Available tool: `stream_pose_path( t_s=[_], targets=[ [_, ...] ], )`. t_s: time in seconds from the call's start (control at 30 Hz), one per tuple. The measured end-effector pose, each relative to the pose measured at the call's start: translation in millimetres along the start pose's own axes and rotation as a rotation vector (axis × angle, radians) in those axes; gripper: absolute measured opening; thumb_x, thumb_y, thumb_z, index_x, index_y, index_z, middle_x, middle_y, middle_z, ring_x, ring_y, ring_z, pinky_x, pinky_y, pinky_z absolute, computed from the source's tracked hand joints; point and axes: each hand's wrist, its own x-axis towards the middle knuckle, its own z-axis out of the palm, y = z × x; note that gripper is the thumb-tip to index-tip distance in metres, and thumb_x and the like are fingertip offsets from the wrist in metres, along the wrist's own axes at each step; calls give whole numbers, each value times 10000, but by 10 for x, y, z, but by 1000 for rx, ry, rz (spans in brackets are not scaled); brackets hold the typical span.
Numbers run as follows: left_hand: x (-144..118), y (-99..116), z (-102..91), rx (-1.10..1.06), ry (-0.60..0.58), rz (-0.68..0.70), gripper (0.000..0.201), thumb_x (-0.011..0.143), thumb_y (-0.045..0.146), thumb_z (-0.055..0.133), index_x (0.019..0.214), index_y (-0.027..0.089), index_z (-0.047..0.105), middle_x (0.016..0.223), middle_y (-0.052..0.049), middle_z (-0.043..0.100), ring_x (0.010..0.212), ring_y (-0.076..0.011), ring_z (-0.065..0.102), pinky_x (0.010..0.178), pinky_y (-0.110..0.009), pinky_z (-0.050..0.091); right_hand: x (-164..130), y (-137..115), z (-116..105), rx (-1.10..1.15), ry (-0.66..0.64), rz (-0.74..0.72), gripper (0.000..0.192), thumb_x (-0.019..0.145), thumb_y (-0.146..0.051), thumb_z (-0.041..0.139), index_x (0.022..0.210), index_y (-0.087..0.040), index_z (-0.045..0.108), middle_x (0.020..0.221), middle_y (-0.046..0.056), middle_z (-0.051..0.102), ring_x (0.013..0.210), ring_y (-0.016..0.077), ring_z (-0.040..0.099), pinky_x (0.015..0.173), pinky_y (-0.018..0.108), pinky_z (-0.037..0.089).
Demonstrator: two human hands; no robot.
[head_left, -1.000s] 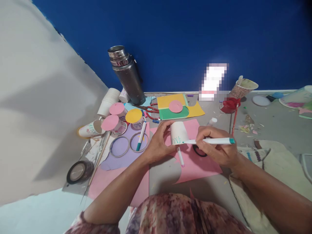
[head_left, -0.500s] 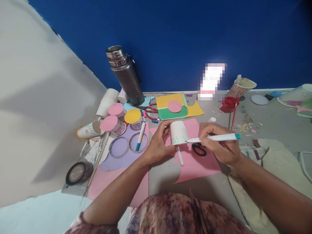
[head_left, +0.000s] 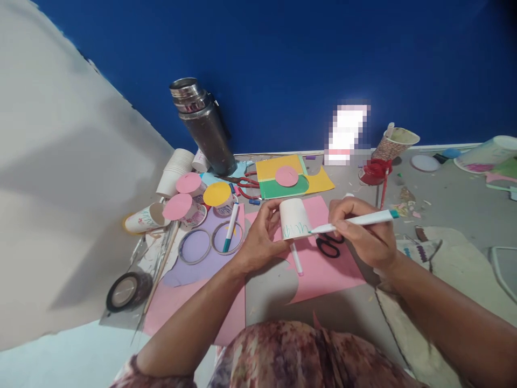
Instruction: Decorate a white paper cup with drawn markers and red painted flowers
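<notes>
Presently, the left hand [head_left: 260, 240] is gripping a white paper cup [head_left: 293, 213] by its side, above a pink sheet [head_left: 319, 283]. Working apart from it, the right hand [head_left: 365, 231] is pinching a marker [head_left: 374, 217], its tip meeting the cup beside green lettering. Black-handled scissors [head_left: 319, 248] are lying near the right hand.

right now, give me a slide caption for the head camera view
Left hand holds a white cup marked in green while the right hand holds a marker at its side.
</notes>
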Motion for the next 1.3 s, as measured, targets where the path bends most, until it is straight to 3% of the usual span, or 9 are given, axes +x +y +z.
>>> stream_pose_path(
  t_s=[0.2, 0.37, 0.57, 0.67, 0.9, 1.1, 1.3],
  targets=[
    [11, -12, 12, -4, 7, 6, 742, 703, 265, 932, 1303, 290, 495, 1451, -92, 571, 1497, -292, 524, 1246, -456, 425, 24, -18, 3, 190, 24, 85, 267, 1014, -435, 636, 817, -257, 613, 639, -14, 535, 540, 181, 497, 501, 359, 373],
    [18, 13, 3, -36, 14, -39, 768, 683, 359, 971, 1270, 296, 480, 1429, -90, 585, 1483, -298, 531, 1206, -443, 463, 40, -25, 14, 212, 104, 115, 246, 998, -417, 656, 819, -251, 628, 639, -17, 530, 544, 169, 468, 492, 343, 363],
    [8, 26, 11, -63, 15, -78, 812, 652, 333, 991, 1274, 304, 470, 1405, -77, 596, 1426, -284, 564, 1146, -410, 502, 65, 5, 0, 252, 122, 130, 236, 992, -389, 654, 806, -245, 632, 674, -9, 540, 602, 170, 484, 516, 321, 380],
    [-1, 13, 23, -55, 22, -94, 824, 658, 334, 980, 1291, 300, 452, 1414, -87, 604, 1398, -288, 581, 1117, -414, 518, 72, 3, -1, 294, 66, 162, 241, 1004, -353, 625, 789, -246, 612, 636, -25, 501, 559, 156, 448, 502, 315, 360],
    [-15, 67, 55, -14, 11, -148, 831, 642, 186, 935, 1277, 312, 415, 1381, -70, 649, 1316, -280, 645, 1034, -390, 558, 80, -34, 27, 330, 85, 223, 286, 983, -385, 662, 746, -234, 604, 624, -31, 508, 536, 141, 452, 482, 294, 361],
    [-39, 109, 70, 29, -5, -176, 946, 572, 166, 973, 1307, 314, 396, 1259, -43, 692, 1147, -254, 690, 926, -368, 585, 126, -56, 33, 441, 240, 225, 284, 969, -427, 689, 776, -231, 618, 628, -16, 566, 554, 141, 494, 477, 277, 368],
    [-41, 104, 71, 40, 16, -176, 905, 604, 241, 962, 1313, 302, 401, 1319, -70, 669, 1231, -288, 663, 971, -399, 576, 107, -120, 57, 471, 151, 282, 309, 968, -460, 700, 782, -221, 638, 592, -39, 555, 470, 110, 428, 419, 257, 336]
  ],
)
